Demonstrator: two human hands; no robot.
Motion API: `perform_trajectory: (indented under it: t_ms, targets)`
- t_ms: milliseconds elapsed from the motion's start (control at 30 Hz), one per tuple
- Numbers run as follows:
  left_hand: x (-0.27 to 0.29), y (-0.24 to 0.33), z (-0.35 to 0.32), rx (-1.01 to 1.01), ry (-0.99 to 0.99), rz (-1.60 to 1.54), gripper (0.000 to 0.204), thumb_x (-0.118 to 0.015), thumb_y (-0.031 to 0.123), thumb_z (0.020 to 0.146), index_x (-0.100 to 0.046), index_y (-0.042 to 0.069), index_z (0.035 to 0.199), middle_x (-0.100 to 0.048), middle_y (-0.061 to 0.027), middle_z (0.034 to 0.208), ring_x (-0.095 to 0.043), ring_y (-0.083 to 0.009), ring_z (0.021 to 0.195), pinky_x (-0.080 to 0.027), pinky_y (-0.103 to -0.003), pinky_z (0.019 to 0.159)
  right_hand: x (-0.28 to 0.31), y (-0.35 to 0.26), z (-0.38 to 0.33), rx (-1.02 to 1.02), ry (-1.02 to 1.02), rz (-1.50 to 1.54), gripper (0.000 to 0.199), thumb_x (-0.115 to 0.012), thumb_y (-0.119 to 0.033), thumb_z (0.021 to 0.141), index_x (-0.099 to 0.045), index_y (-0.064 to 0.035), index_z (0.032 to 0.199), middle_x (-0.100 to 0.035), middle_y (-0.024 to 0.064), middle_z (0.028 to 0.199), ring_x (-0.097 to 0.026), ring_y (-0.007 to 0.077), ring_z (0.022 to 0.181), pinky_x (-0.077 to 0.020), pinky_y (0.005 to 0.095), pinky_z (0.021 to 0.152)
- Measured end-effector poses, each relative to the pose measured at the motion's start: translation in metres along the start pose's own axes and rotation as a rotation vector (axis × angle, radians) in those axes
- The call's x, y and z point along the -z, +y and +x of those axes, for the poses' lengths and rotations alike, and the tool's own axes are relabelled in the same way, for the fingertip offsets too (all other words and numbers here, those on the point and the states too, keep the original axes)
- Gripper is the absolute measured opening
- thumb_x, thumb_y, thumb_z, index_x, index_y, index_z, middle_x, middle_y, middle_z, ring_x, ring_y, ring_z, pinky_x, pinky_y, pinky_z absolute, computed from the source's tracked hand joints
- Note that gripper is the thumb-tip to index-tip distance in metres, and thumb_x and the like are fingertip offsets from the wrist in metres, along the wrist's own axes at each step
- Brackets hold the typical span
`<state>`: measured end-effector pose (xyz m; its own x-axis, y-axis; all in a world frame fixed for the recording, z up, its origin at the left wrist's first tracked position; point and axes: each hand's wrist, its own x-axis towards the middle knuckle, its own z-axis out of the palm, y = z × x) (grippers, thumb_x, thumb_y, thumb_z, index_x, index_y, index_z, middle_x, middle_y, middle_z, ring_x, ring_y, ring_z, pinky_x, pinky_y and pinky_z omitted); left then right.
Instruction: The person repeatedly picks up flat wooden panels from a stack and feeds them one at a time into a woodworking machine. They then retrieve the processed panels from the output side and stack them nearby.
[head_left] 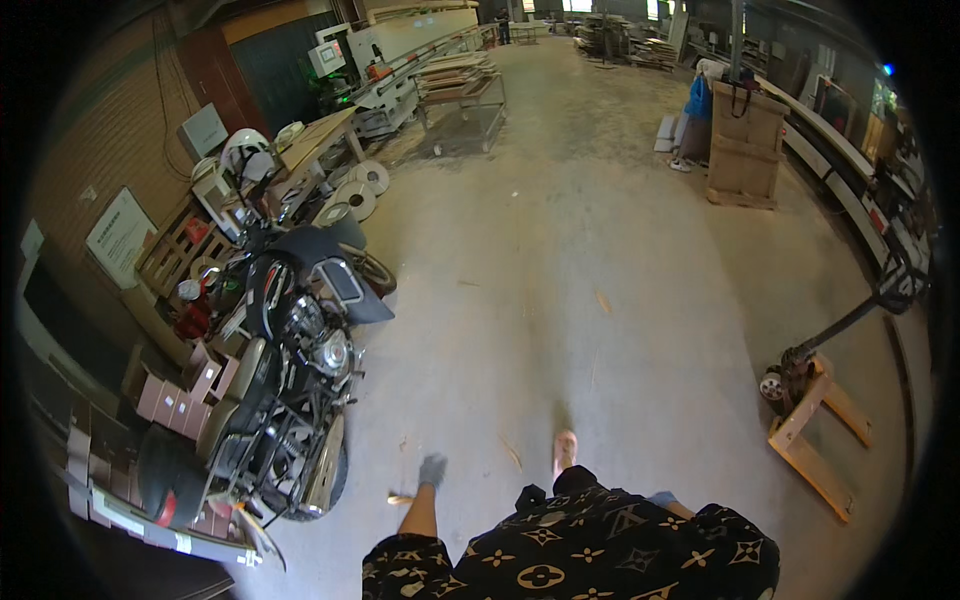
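Grey-gloved left hand, right hand, grips impossible to tell, between one motorcycle and one pallet jack

A grey concrete floor, dusty toward the far end, runs from near to far. On the left, a white notice board shows against a tan brick wall; beyond stands a wooden workbench. Far windows glow bright.
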<state>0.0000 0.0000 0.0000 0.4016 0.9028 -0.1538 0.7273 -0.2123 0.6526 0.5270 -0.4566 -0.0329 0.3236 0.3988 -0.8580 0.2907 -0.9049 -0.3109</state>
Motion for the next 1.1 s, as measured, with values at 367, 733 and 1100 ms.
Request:
perform_trajectory:
  t_ms: [367, 733, 1100]
  targets:
    - [-0.044, 0.1, 0.26, 0.273, -0.158, -0.007, 0.032, -0.046, 0.033, 0.09, -0.062, 0.005, 0.096, -0.064, -0.0195, 0.098, -0.058, -0.0388, 0.096, -0.046, -0.048, 0.085, 0.278, -0.432, 0.228, 0.228, 0.143, -0.051, 0.032, -0.058, -0.034, 0.086, -0.068, -0.0033, 0.086, -0.067, 0.0138, 0.081, -0.063, 0.0229, 0.074, -0.0516, 0.0368, 0.07]
    - [0.06, 0.04, 0.539, 0.597, -0.351, 0.024, 0.038, -0.041, 0.035, 0.094, -0.064, 0.005, 0.096, -0.063, -0.0208, 0.102, -0.061, -0.0364, 0.092, -0.048, -0.048, 0.08, 0.372, -0.884, 0.38, 0.583, 0.112, 0.397, 0.028, -0.06, -0.028, 0.083, -0.065, -0.0012, 0.086, -0.065, 0.0092, 0.076, -0.06, 0.0187, 0.067, -0.0505, 0.0329, 0.063]
    - [0.223, 0.048, 1.154, 0.138, 0.159, -0.116, 0.029, -0.047, 0.033, 0.092, -0.059, 0.008, 0.102, -0.058, -0.0033, 0.104, -0.054, -0.0174, 0.097, -0.044, -0.033, 0.085, 0.464, -0.895, 0.592, -0.124, 0.038, 0.044, 0.039, -0.051, -0.035, 0.089, -0.065, 0.0006, 0.097, -0.07, 0.0109, 0.086, -0.066, 0.0232, 0.069, -0.0525, 0.0379, 0.07]
